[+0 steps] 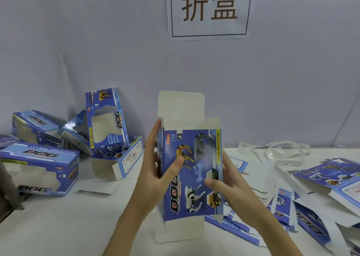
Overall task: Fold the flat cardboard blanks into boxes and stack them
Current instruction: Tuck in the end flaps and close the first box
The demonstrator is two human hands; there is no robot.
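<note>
Between both hands (pixel 155 170) (pixel 226 187), blue box blank (pixel 191 175) upright, long axis vertical

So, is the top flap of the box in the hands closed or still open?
Open. The top flap stands straight up, white inside showing, above the box held by the left hand and right hand.

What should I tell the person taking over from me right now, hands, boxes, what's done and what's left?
Left hand and right hand grip the half-opened box by its sides, held upright above the table.
Its top flap stands open; the bottom flap is also unfolded.
Done: several folded boxes lie in a loose heap on the left, not neatly stacked.
Left: close this box's flaps, fold the flat blanks piled on the right, then stack everything.
</note>
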